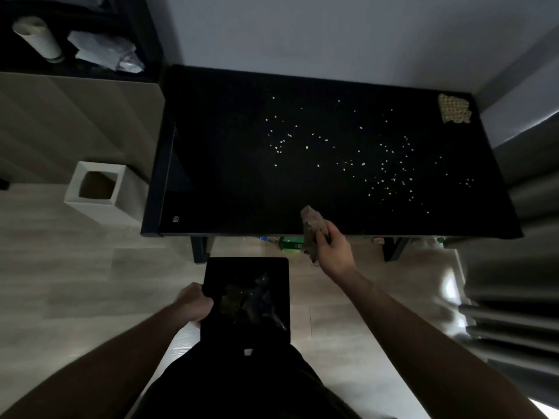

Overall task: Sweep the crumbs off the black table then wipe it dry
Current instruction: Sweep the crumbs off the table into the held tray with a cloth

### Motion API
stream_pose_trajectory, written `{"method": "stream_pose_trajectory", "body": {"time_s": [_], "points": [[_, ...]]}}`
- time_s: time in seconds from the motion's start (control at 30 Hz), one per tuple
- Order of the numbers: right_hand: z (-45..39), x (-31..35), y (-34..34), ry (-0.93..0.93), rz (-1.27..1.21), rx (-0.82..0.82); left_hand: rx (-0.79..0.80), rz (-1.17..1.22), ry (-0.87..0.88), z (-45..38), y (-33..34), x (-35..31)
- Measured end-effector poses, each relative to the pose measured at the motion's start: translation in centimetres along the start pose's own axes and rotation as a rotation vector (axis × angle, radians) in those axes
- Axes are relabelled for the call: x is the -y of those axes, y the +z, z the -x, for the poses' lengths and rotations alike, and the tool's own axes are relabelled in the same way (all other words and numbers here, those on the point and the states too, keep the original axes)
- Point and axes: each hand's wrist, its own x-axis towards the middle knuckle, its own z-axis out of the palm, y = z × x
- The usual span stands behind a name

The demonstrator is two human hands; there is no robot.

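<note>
the counter (211, 176) is a flat, rectangular black slab with a smooth, matte top and dark legs, set against a pale wall. small, pale, irregular crumbs (384, 173) are scattered over its middle and right parts, thickest toward the right. a yellowish cloth with a waffle-like checked weave (454, 108) lies crumpled in the far right corner of the counter, apart from the crumbs.

a brownish-grey rag (313, 229), soft and bunched, is gripped in the right hand (334, 246), with the fingers curled shut around it; its upper end lies over the near edge of the counter and its lower end hangs below the edge. the right arm is stretched forward, with the wrist raised.

a flat, square black tray (272, 267) with rounded corners and a glossy surface is held below the near edge of the counter. dim shapes are seen on it, but whether they are reflections or debris cannot be told. its near left edge is clamped by the left hand (193, 305), the fingers closed around the rim, with the forearm angled in from the lower left.

a white, square, open-topped bin (90, 204) stands on the pale wood-grain floor (75, 282) to the left of the counter.
</note>
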Motion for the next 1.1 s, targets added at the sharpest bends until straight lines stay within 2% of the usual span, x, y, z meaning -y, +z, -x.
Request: {"method": "stream_pose_trajectory", "body": {"time_s": [0.3, 0.47, 0.7, 0.8, 1.0, 1.1], "points": [[-4.7, 1.5, -0.1, -0.009, 0.060, 0.010, 0.064, -0.039, -0.046, -4.3, -1.9, 0.4], [-9.3, 2.5, -0.4, -0.042, 0.113, -0.004, 0.040, -0.016, -0.073, -5.0, -2.5, 0.4], [-18.7, 6.1, -0.9, -0.205, 0.123, -0.026, 0.027, 0.017, -0.103, -5.4, -1.8, 0.3], [-23.3, 7.9, -0.4, -0.269, 0.229, -0.039, -0.007, 0.050, -0.135, -5.9, -1.4, 0.2], [-30.9, 10.2, 3.0, -0.311, 0.437, 0.148, -0.017, 0.089, -0.186, -6.2, -0.2, -0.7], [-33.1, 9.4, 5.3, -0.354, 0.733, 0.301, -0.032, 0.082, -0.189, -6.1, 0.4, -1.1]]}}
